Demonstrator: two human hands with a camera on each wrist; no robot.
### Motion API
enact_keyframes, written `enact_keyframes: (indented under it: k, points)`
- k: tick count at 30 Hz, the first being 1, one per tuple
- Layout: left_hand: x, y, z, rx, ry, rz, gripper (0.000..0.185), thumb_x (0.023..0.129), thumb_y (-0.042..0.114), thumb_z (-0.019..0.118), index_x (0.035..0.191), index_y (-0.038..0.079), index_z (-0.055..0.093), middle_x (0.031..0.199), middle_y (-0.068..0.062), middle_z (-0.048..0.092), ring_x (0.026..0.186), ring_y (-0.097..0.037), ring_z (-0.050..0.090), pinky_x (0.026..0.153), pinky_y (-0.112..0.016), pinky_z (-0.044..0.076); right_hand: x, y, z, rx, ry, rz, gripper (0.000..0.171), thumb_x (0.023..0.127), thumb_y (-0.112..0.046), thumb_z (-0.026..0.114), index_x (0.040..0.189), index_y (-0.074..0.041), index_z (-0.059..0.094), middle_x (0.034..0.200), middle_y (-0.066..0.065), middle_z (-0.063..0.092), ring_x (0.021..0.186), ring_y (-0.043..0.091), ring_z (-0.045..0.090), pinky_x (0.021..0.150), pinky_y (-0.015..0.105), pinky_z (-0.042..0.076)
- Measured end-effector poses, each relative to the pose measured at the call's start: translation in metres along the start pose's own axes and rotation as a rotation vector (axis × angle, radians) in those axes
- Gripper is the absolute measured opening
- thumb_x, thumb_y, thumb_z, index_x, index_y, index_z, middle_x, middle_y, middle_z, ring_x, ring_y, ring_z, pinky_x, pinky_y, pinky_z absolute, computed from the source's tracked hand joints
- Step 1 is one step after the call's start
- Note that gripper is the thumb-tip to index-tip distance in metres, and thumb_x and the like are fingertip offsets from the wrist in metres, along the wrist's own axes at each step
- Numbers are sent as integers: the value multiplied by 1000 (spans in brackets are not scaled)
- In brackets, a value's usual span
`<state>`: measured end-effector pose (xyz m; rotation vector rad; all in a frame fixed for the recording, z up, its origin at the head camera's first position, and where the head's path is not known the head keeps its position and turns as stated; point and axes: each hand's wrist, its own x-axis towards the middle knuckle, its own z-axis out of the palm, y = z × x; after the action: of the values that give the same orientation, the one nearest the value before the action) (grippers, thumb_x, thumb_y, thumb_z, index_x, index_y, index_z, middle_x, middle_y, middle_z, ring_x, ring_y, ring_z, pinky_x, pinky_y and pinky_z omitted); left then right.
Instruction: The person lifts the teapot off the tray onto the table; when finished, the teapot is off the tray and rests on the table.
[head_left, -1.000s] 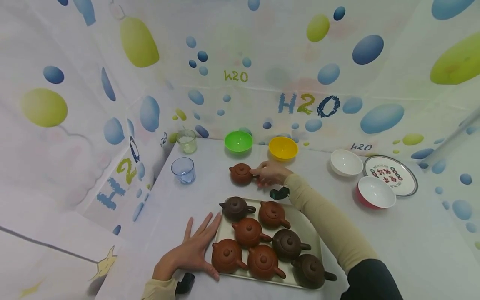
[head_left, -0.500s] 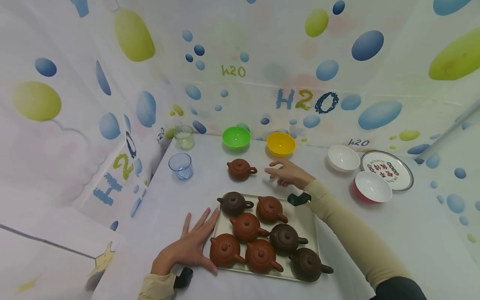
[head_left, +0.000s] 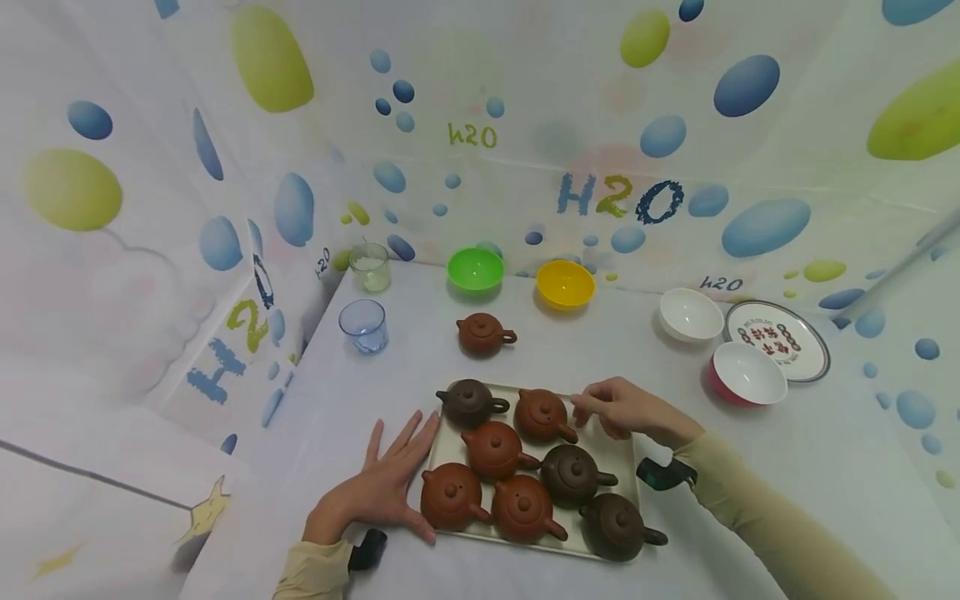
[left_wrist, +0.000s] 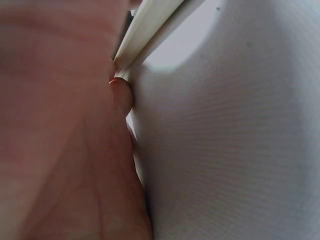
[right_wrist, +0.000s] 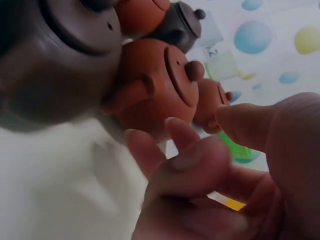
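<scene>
Currently we note the right hand point(head_left: 626, 408), fingers loosely curled and holding nothing, beside a teapot point(head_left: 542, 414) at the tray's point(head_left: 450, 446) far edge, left hand point(head_left: 382, 492) spread flat; crowded neighbours risk being knocked.

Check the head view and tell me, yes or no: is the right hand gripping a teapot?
No. The right hand hovers beside the reddish teapot at the tray's back edge, fingers loosely curled round nothing.
</scene>
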<state>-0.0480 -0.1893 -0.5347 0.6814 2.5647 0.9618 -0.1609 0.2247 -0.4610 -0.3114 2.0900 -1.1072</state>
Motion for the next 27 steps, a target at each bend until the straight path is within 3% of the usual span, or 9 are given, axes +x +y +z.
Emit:
enact_keyframes:
  k: [5, 13, 27]
  points:
    - [2, -6, 1, 37, 11, -22, 161, 53, 71, 96, 174, 20, 3, 184, -3, 6, 170, -17, -12, 124, -66, -27, -5, 2, 4, 4, -84, 12, 42, 112, -39, 55, 113, -3, 75, 57, -6, 45, 46, 9, 37, 48, 22, 30]
    - [6, -6, 3, 25, 36, 9, 160, 54, 72, 96, 174, 19, 4, 184, -7, 7, 171, -24, -8, 123, -70, -25, 6, 10, 5, 121, -143, 59, 33, 108, -37, 64, 109, -5, 71, 61, -7, 43, 46, 7, 36, 48, 21, 29]
    - [2, -2, 1, -30, 11, 8, 158, 56, 70, 97, 174, 20, 5, 183, -12, 8, 171, -31, -6, 121, -72, -27, 6, 24, 4, 155, 18, 55, 36, 105, -33, 70, 109, 2, 74, 64, -5, 47, 54, 9, 42, 53, 22, 31]
